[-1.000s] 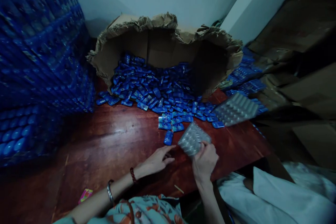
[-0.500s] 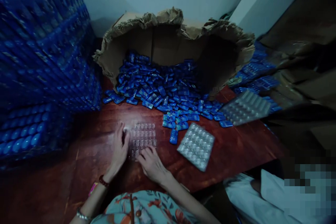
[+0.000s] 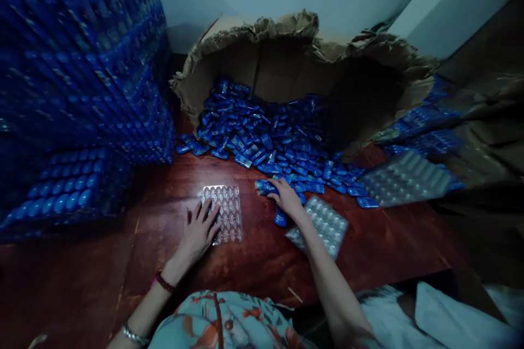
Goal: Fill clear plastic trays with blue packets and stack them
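Note:
A clear plastic tray with rows of moulded cups lies flat on the reddish wooden table. My left hand rests on its left side, fingers spread and touching the cups. To the right, my right hand is at the near edge of a heap of small blue packs. Its fingers and thumb close on a few small blue packs, partly covered by the hand. One loose blue pack lies just below that hand. Under my right forearm is a stack of clear trays.
A large torn cardboard box lies open behind the heap. Tall stacks of filled blue trays stand at the left. Another clear tray stack sits at the table's right end. Part of a person in pale clothing shows at lower right.
My right hand has left the clear tray and moved right to the blue packs. My left hand has shifted onto the tray's cups. The camera view has turned slightly left.

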The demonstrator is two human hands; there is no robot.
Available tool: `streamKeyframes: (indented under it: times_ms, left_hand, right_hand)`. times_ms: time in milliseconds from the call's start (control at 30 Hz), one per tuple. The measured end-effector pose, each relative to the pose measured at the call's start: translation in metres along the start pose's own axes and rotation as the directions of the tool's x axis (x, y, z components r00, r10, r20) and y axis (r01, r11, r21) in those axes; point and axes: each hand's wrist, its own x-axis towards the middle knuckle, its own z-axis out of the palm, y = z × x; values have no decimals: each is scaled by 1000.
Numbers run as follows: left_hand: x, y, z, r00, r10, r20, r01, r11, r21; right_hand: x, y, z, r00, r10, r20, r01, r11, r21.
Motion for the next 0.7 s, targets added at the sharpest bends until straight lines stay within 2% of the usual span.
streamKeyframes:
  times_ms: [133, 233, 333, 433, 500, 567, 633, 700]
  left_hand:
    - [-22, 4, -13, 999, -51, 10, 50, 996, 77]
    - [-45, 9, -20, 988, -128, 91, 120, 989, 86]
    - [-65, 11, -28, 970, -165, 178, 177, 983, -57]
    - [-72, 10, -41, 971, -150, 186, 197, 942, -271]
    - [-68, 8, -51, 984, -77, 160, 123, 945, -304]
    - [-61, 3, -56, 979, 101, 179, -46, 958, -284]
    - [-54, -1, -55, 926, 295, 235, -225, 932, -284]
    - [-52, -4, -46, 888, 384, 254, -313, 908, -280]
  right_hand:
    - [12, -34, 17, 989, -138, 56, 135, 990, 42]
    - [11, -56, 26, 984, -176, 27, 170, 974, 149]
    - [8, -64, 32, 991, -129, -23, 128, 917, 378]
    - [1, -60, 38, 1000, -10, 27, -10, 775, 632]
    - [-6, -57, 43, 993, 59, 99, -114, 626, 772]
    - [-16, -56, 45, 981, 115, 157, -193, 481, 855]
    - [-28, -57, 44, 967, 163, 196, -245, 373, 895]
    - [-41, -60, 39, 951, 183, 250, -294, 271, 917]
